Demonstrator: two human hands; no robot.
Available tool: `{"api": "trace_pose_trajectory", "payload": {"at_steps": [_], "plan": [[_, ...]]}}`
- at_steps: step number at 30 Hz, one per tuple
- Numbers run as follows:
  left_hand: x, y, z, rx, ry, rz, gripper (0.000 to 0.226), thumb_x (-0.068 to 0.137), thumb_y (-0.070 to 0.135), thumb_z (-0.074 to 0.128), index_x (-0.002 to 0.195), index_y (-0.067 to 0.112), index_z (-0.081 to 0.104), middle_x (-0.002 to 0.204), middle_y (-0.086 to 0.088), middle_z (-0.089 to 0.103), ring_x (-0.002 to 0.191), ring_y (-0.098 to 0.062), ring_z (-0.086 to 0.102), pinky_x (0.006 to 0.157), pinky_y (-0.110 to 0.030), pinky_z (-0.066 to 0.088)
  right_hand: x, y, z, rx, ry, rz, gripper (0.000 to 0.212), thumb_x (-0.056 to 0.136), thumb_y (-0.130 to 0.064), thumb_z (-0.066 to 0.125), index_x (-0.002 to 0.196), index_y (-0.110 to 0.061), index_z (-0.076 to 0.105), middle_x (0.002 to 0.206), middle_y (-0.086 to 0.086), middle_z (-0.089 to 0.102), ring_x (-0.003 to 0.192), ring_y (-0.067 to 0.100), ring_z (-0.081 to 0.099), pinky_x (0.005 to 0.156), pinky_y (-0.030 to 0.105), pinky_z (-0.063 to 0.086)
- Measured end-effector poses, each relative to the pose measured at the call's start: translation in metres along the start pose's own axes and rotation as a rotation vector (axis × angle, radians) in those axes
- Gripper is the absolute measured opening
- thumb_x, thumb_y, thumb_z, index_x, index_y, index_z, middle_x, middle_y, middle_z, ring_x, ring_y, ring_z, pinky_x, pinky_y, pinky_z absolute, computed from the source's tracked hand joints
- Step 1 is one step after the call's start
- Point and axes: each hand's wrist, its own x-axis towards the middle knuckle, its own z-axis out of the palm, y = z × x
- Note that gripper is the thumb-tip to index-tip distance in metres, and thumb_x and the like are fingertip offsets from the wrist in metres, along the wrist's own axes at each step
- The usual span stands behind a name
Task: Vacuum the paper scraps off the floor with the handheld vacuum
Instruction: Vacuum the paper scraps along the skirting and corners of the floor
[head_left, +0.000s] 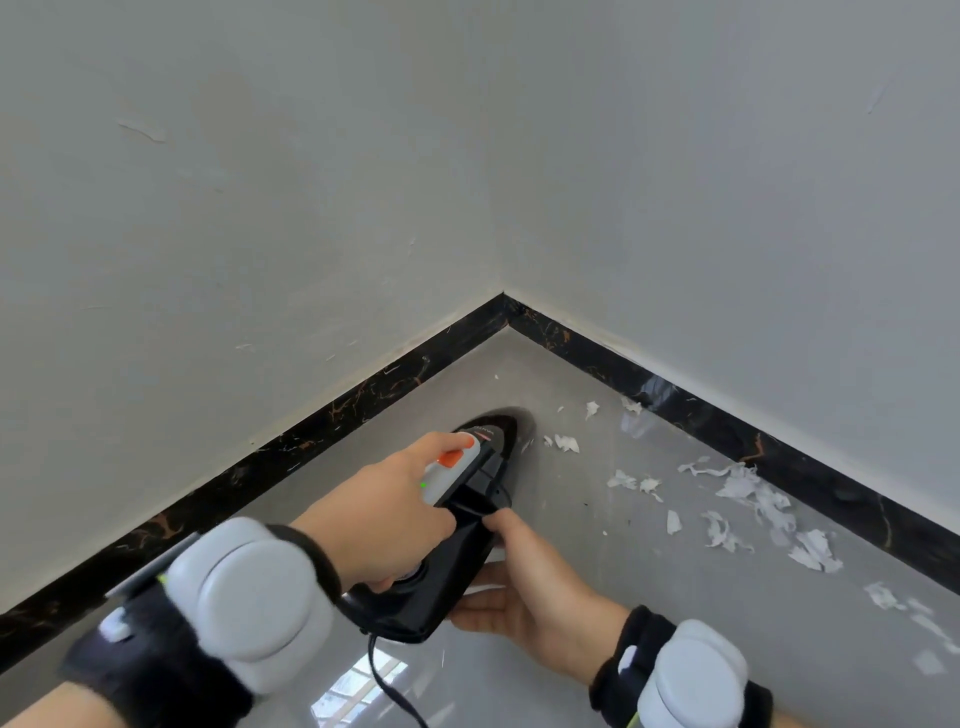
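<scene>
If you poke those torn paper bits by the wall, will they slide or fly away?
The paper scraps look thin and curled, so they are probably very light and floppy. A poke would likely make them flutter or skid on the shiny floor, not roll.

black handheld vacuum (470, 551) | nozzle floorward | white paper scraps (753, 499) scattered beside

Left hand (384, 512) grips the handheld vacuum (462, 540) from above; right hand (524, 587) holds its underside. Paper scraps (748, 499) lie right of both hands.

Pale plaster walls (311, 182) meet glossy grey floor (545, 675) at black marbled skirting (363, 395).
</scene>
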Motion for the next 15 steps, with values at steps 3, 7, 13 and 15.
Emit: {"api": "trace_pose_trajectory", "payload": {"at_steps": [3,7,13,15], "plan": [[-0.023,-0.008,-0.002,-0.007,-0.025,-0.006,0.064,0.092,0.012,0.052,0.13,0.062,0.039,0.046,0.005,0.045,0.029,-0.013,0.035,0.035,-0.023,0.036,-0.01,0.013,0.003,0.006,-0.014,0.05,0.026,0.097,-0.033,0.05,0.105,-0.01,0.058,0.087,0.022,0.072,0.067,0.036,0.071,0.058,0.029,0.056],[-0.051,-0.017,-0.001,0.038,-0.045,-0.02,0.066,0.092,0.016,0.053,0.124,0.072,0.035,0.046,0.0,0.046,0.031,-0.012,0.035,0.036,-0.023,0.035,-0.024,0.035,0.005,0.022,-0.061,0.096,0.028,0.089,-0.029,0.06,0.106,-0.007,0.062,0.084,0.021,0.07,0.062,0.031,0.068,0.056,0.029,0.051],[-0.071,-0.018,0.009,0.082,-0.058,-0.008,0.067,0.092,0.022,0.055,0.118,0.078,0.029,0.058,-0.003,0.048,0.035,-0.014,0.037,0.039,-0.017,0.033,-0.033,0.056,-0.002,0.015,-0.083,0.115,0.057,0.078,-0.031,0.068,0.126,0.0,0.062,0.086,0.021,0.072,0.062,0.03,0.067,0.055,0.027,0.05],[-0.068,-0.015,0.011,0.114,-0.048,0.014,0.067,0.092,0.023,0.055,0.121,0.077,0.028,0.061,-0.003,0.05,0.036,-0.014,0.041,0.04,-0.016,0.035,-0.034,0.052,-0.005,0.018,-0.078,0.105,0.057,0.079,-0.029,0.068,0.127,0.001,0.061,0.085,0.021,0.071,0.06,0.029,0.067,0.055,0.027,0.05]]}}
